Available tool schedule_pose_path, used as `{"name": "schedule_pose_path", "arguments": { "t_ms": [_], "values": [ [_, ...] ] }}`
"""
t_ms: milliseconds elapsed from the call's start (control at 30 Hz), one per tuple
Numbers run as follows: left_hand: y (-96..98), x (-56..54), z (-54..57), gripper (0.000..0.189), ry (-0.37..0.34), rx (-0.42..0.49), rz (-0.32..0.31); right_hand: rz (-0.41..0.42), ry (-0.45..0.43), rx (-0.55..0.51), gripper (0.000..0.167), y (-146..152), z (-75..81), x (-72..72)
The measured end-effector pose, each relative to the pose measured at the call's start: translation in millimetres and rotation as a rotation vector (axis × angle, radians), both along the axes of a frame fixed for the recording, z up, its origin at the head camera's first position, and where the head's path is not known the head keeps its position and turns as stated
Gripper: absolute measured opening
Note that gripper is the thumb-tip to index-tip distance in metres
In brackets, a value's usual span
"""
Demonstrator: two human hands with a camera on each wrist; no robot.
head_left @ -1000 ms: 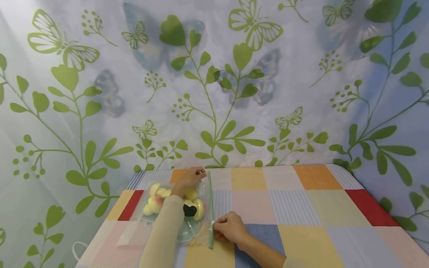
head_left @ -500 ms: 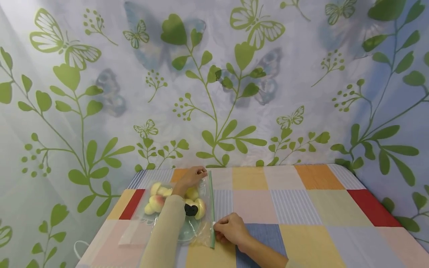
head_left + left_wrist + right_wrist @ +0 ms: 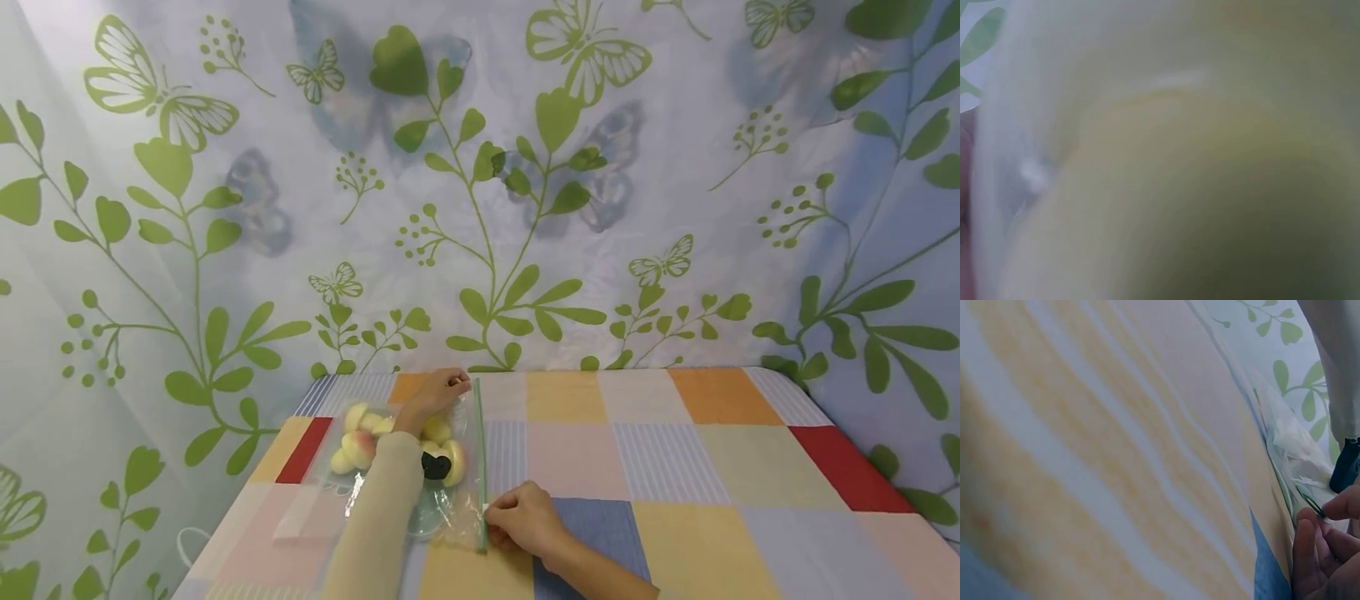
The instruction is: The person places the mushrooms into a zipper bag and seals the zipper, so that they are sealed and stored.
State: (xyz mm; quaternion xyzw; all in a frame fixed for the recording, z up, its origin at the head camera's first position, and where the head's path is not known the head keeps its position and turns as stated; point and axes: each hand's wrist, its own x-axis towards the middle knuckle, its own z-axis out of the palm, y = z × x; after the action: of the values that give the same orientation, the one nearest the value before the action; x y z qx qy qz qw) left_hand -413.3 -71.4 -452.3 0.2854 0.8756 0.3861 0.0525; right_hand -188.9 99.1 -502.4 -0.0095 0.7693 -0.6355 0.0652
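A clear zip bag [image 3: 457, 521] lies flat on the left part of the table, its green zip edge [image 3: 481, 450] facing right. Several pale yellow, pink-tinged mushroom-shaped pieces [image 3: 358, 450] show through the plastic. My left hand [image 3: 438, 393] reaches across the bag and pinches its far corner by the zip. With thumb and index finger, my right hand [image 3: 525, 517] pinches a small white slider [image 3: 486, 506] near the zip's closer end. The right wrist view shows these fingers [image 3: 1319, 550] at the green edge. Close, blurred pale yellow fills the left wrist view.
A patchwork cloth [image 3: 675, 467] covers the table. Behind it hangs a curtain [image 3: 480, 208] printed with leaves and butterflies. A black object [image 3: 435, 465] sits beside my left wrist, over the bag. A white loop of cord [image 3: 183, 546] shows at the left table edge.
My right hand has slid slightly along the green zip toward its near end. The left hand stays at the far corner. The head view has turned a little left.
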Motion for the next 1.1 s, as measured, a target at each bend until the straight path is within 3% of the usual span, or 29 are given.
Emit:
{"name": "schedule_pose_path", "arguments": {
  "t_ms": [400,733,1100],
  "values": [
    [2.6,-1.8,5.8,0.015,0.013,-0.006,0.031,0.032,0.000,0.018,0.011,1,4.2,-2.8],
    [1.4,-0.9,3.3,0.014,0.035,0.004,0.005,0.048,0.012,0.017,0.012,0,6.0,7.3],
    [1.3,-1.9,0.0,0.014,0.019,-0.018,0.028,0.080,0.019,0.051,0.012,0,4.1,17.0]
  ]
}}
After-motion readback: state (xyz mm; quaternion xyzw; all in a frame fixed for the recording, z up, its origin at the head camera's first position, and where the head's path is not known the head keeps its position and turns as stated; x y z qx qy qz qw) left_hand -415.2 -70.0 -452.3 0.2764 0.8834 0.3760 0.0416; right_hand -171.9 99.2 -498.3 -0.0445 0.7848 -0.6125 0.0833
